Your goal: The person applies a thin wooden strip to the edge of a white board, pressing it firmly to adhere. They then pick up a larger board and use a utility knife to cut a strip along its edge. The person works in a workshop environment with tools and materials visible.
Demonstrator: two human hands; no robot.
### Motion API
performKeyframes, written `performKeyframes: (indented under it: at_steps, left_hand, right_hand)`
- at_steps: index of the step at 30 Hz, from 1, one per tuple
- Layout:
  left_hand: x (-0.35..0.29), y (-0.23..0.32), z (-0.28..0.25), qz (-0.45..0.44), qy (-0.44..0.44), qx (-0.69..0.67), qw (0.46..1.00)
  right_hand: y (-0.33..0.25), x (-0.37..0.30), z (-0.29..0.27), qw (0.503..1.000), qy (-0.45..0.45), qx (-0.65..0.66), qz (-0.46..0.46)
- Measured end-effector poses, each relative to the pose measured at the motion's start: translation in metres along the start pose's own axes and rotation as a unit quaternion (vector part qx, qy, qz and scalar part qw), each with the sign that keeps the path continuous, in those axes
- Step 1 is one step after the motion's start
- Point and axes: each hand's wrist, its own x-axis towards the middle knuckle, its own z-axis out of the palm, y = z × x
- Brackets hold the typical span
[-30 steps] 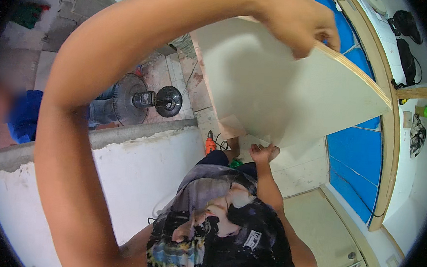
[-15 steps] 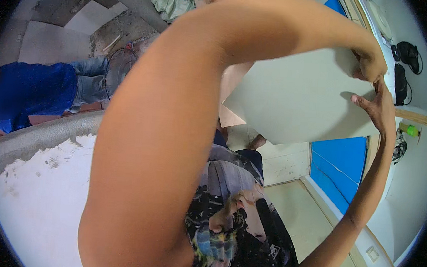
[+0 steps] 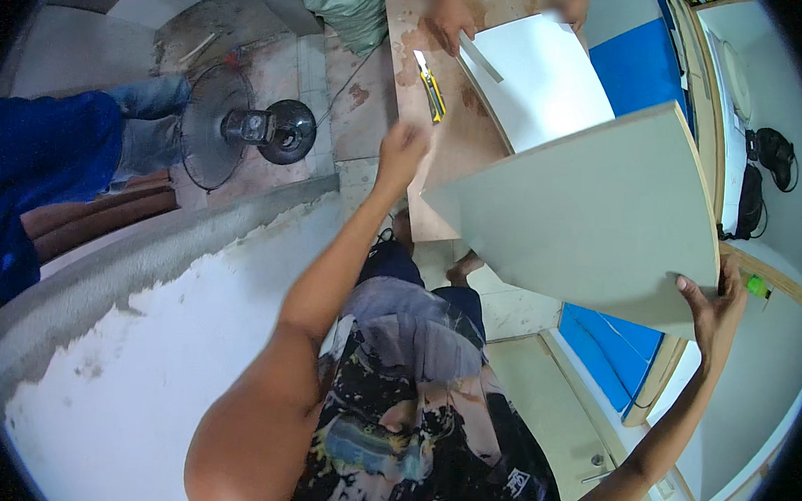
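Observation:
My right hand (image 3: 715,302) grips the edge of a large pale grey-white board (image 3: 587,216), thumb on its face and fingers behind the edge. The board is tilted, and its far left corner comes down by the near end of a wooden table (image 3: 441,202). My left hand (image 3: 402,154) is off the board, over the left side of the table's near end. Motion smears its fingers. A yellow and black utility knife (image 3: 429,89) with its blade out lies on the tabletop just beyond that hand.
Across the table, a co-worker's hands (image 3: 447,19) are at a white panel (image 3: 535,80) and a narrow strip (image 3: 482,58). A black fan (image 3: 289,133) and a person in blue (image 3: 67,157) are at left. A pale green sack (image 3: 347,8) stands beside the table.
My left hand has let go of the board's far edge and swung left toward the table. The right hand still holds the board, now slightly lower. The utility knife and fan have come into view.

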Motion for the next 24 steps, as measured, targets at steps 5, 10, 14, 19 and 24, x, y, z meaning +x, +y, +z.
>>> performKeyframes:
  at_steps: [5, 10, 14, 19, 24]
  left_hand:
    - [-0.050, -0.234, 0.004, -0.220, 0.020, 0.156, 0.963]
    - [0.072, -0.194, 0.028, -0.106, -0.012, 0.248, 0.963]
    - [0.161, -0.176, 0.049, -0.145, -0.014, 0.329, 0.933]
    - [0.178, -0.134, 0.074, -0.156, 0.019, 0.358, 0.920]
    - [0.189, -0.146, 0.065, -0.109, 0.028, 0.390, 0.914]
  right_hand:
    - [-0.017, 0.013, 0.010, 0.999, 0.015, -0.021, 0.034]
    - [-0.003, 0.002, 0.006, 0.999, 0.034, 0.003, 0.028]
    - [-0.012, -0.001, -0.009, 0.999, 0.030, 0.022, 0.029]
    - [-0.003, 0.008, -0.022, 0.997, 0.004, -0.053, 0.057]
    - [0.030, 0.013, -0.026, 0.994, 0.029, -0.089, 0.058]
